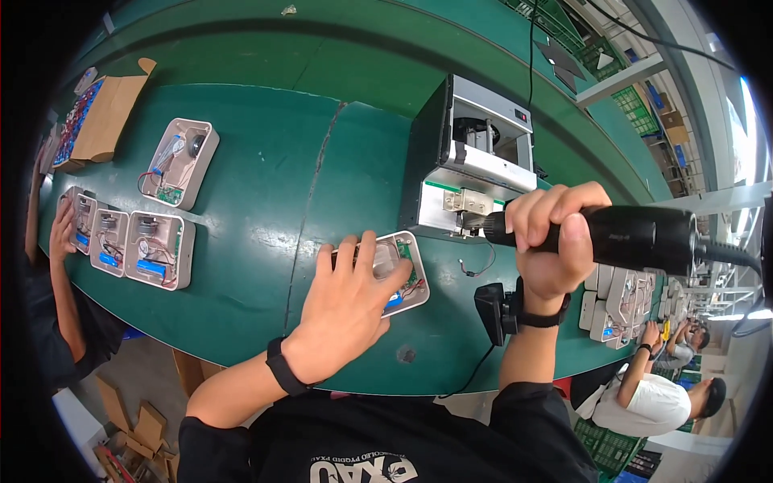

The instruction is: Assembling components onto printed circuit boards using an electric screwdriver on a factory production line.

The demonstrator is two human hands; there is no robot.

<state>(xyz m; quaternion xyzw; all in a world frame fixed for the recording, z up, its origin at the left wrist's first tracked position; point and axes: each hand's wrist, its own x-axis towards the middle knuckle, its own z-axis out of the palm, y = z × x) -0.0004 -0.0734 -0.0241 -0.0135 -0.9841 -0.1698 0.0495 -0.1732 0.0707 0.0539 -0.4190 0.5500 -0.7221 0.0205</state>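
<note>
My right hand [560, 233] is wrapped round a black electric screwdriver [636, 237], held level with its tip pointing left. That tip is at the metal front block of a grey-and-black screw feeder [475, 153]. A light plastic housing [420, 299] lies below and left of the feeder, holding a green circuit board, thin wires and a blue battery [394, 301]. Over its left part, my left hand [346, 286] rests with the fingers spread, covering some of the inside. Whether those fingers press on a part in there is hidden.
Similar open housings [185, 165] stand at the left, where another person's hand [63, 229] touches one. A cardboard box [109, 117] of small parts sits far left. A black device on a stand [491, 312] is near my right wrist. Stacked housings [624, 302] lie right.
</note>
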